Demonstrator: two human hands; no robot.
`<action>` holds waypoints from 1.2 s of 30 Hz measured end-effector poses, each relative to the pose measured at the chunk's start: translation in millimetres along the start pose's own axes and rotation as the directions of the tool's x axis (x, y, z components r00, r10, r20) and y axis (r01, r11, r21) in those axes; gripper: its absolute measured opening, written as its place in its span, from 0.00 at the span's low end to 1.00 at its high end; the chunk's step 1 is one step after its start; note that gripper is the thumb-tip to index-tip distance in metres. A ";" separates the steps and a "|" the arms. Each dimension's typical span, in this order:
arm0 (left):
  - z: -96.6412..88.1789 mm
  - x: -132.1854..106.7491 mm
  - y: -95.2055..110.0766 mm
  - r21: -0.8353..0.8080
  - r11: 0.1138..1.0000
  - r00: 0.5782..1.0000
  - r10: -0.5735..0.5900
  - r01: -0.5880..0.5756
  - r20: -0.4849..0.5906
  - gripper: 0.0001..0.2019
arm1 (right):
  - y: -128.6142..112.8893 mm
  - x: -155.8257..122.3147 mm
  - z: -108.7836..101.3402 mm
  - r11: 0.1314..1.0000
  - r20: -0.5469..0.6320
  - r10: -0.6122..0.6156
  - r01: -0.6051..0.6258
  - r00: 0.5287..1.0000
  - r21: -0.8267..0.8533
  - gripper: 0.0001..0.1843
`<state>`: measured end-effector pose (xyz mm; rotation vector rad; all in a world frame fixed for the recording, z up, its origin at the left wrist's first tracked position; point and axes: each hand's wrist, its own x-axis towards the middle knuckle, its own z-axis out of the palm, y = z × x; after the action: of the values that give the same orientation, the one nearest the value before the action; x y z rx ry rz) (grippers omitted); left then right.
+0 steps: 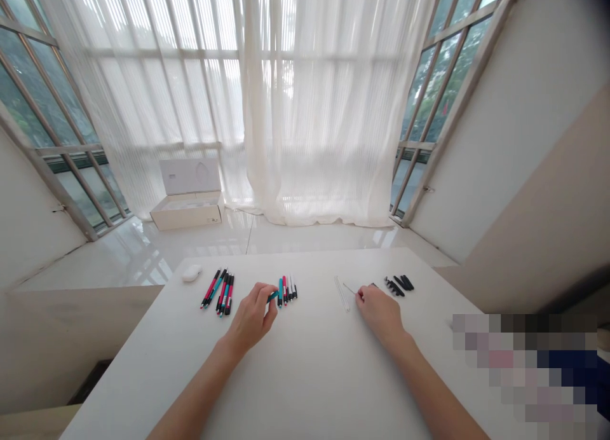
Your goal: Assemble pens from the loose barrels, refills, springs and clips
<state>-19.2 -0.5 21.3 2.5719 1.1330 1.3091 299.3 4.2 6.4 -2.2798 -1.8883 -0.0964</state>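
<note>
My left hand (252,316) pinches a teal pen barrel (273,295) between its fingers, just left of a small row of pen parts (286,291) in teal, pink, black and white. Further left lies a bunch of assembled pink, teal and black pens (220,292). My right hand (379,313) grips the end of a thin refill (350,289), which points left towards several transparent tubes (341,293). Past its fingers lie black pen parts (398,285), and a small dark piece by the knuckles is partly hidden.
All this lies on a white table (305,364). A white computer mouse (191,273) sits at its far left. A pixelated patch (524,370) covers the lower right. Beyond the table are a glossy floor, an open white box (188,195) and sheer curtains (305,109).
</note>
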 end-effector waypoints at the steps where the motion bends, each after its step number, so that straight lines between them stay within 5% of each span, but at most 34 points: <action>1: 0.7 -0.9 1.2 0.011 1.000 1.000 0.018 -0.018 0.011 0.09 | 1.1 0.4 -0.5 1.000 -0.013 0.005 -0.004 1.000 0.016 0.13; 5: 6.1 -3.7 4.2 0.044 0.998 0.997 0.038 -0.041 0.061 0.11 | 4.8 2.6 -4.0 0.931 -0.135 0.038 0.014 0.990 0.364 0.11; 10: 13.4 -6.8 8.0 0.047 0.998 0.970 0.036 -0.049 0.240 0.10 | -12.9 -5.7 -4.1 0.496 -0.100 -0.007 0.090 0.995 0.863 0.11; 13: 18.5 -9.5 10.8 0.064 0.997 0.941 0.017 -0.041 0.337 0.09 | -33.1 -18.1 -1.2 0.274 -0.015 -0.158 0.058 0.987 0.960 0.11; 17: 23.5 -11.0 13.9 0.100 0.993 0.907 0.010 -0.057 0.422 0.07 | -52.2 -31.5 -1.1 0.131 0.035 -0.296 0.004 0.955 0.991 0.09; 25: 22.8 -7.0 17.2 0.169 0.974 0.848 0.040 -0.151 0.528 0.08 | -58.6 -36.6 -8.9 0.186 0.118 -0.337 -0.057 0.934 0.981 0.08; 36: 22.5 -6.8 17.8 0.166 0.976 0.849 0.032 -0.139 0.527 0.07 | -60.4 -40.9 -5.8 0.278 0.105 -0.385 0.006 0.917 0.961 0.11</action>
<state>4.8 -11.7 8.3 2.8771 1.0835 0.4458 232.7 -25.6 11.2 -1.1896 -1.5744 1.1560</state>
